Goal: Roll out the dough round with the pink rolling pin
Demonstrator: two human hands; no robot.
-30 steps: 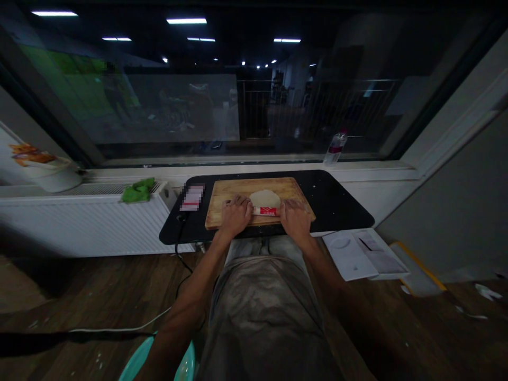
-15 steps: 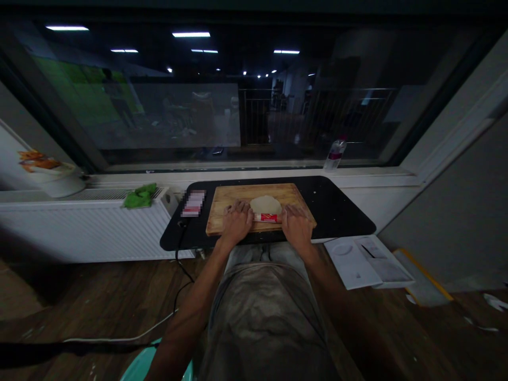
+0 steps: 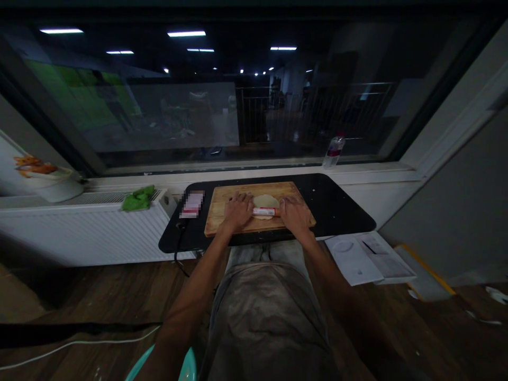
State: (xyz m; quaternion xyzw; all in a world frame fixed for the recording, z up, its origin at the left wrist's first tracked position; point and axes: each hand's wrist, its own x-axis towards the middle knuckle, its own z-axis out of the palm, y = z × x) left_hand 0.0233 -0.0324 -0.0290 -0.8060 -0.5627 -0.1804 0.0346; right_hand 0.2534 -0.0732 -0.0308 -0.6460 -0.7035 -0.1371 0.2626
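A flattened round of pale dough lies on a wooden cutting board. Across its middle rests a rolling pin with a red and white label, dough showing both above and below it. My left hand is closed over the pin's left end, palm down. On the other end, my right hand grips it the same way. Both hands cover the pin's ends, so only the labelled middle shows.
The board sits on a black table against the windowsill. A pixelated phone-like item lies left. A water bottle stands on the sill, a green cloth on the radiator. An open white box is at lower right.
The rolling pin has moved forward from the dough's near edge to its middle, turning so its label shows differently. Both hands have gone with it.
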